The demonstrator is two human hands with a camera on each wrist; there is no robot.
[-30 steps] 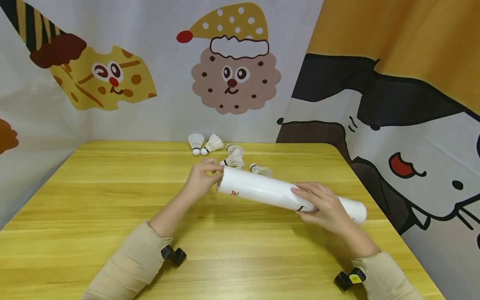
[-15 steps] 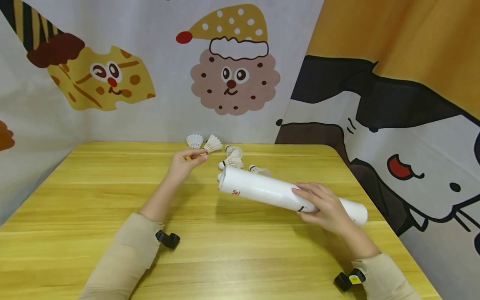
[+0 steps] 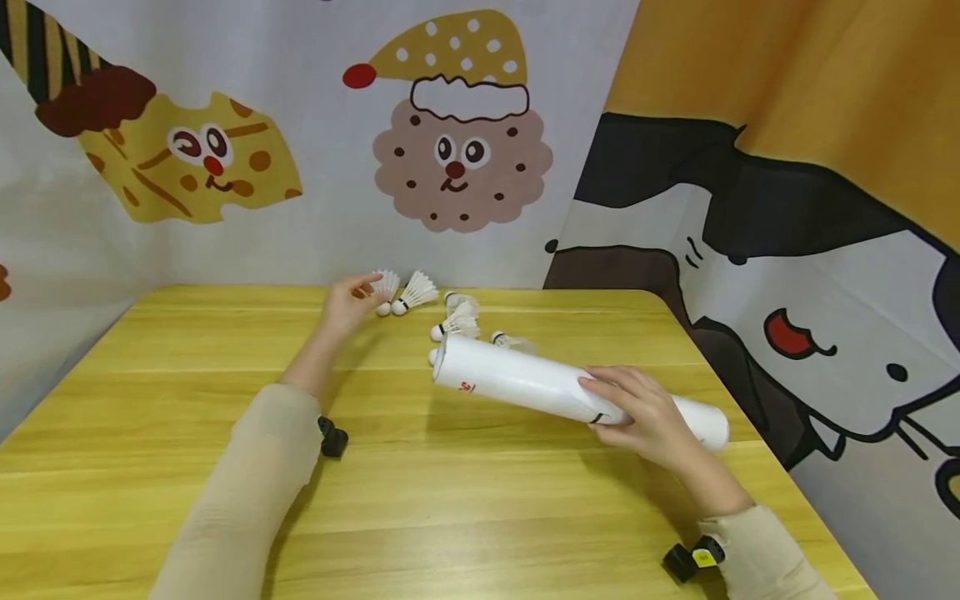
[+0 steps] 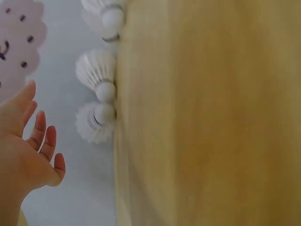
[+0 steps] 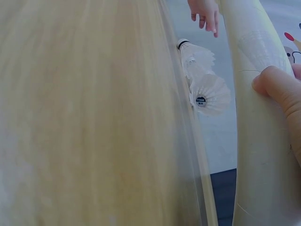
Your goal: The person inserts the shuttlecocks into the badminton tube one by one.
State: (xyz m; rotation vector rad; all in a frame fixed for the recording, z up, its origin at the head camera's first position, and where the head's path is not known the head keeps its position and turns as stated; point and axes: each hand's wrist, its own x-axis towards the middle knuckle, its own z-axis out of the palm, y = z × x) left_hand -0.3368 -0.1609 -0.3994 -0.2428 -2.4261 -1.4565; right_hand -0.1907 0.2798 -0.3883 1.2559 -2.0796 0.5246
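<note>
As R hand [image 3: 651, 418] grips tube [image 3: 517, 382], L [image 3: 348, 310] nr shuttlecock [image 3: 389, 282]

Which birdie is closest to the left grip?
The leftmost shuttlecock: the left grip is right by its feathers, while the other shuttlecocks are all farther right.

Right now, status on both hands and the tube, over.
Left hand empty, near leftmost shuttlecock. Right hand gripping white shuttlecock tube, one cork poking out. Nothing visibly blocking left hand.

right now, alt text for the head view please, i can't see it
A person's right grip holds a white tube over a wooden table; the left grip is near shuttlecocks toward the far side, before a cartoon-print cloth.
</note>
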